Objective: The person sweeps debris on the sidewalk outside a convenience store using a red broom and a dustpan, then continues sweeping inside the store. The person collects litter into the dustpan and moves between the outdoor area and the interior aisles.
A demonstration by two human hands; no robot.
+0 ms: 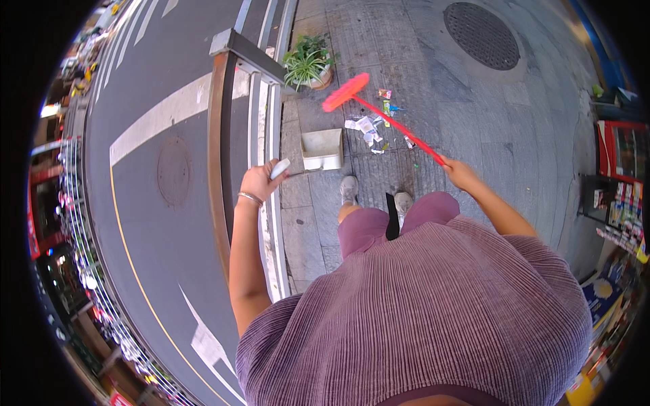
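Note:
My left hand (262, 180), with a bracelet at the wrist, is closed around the pale handle end of a long-handled dustpan (332, 161). The white pan rests on the paving ahead of my feet, its open side facing away from me. My right hand (458, 172) grips the red handle of a broom (396, 124). The broom's red bristle head (346, 92) is beyond the dustpan, to its right; whether it touches the ground I cannot tell. Crumpled white paper scraps (366, 126) and colourful wrappers (387, 109) lie on the paving, partly beneath the handle in this view.
A potted spider plant (307, 68) stands beyond the dustpan. A metal railing (219, 142) runs along the left, with the road (147, 243) outside it. A round manhole cover (481, 35) lies far right. Shop displays and a red-framed cabinet (607, 149) line the right edge.

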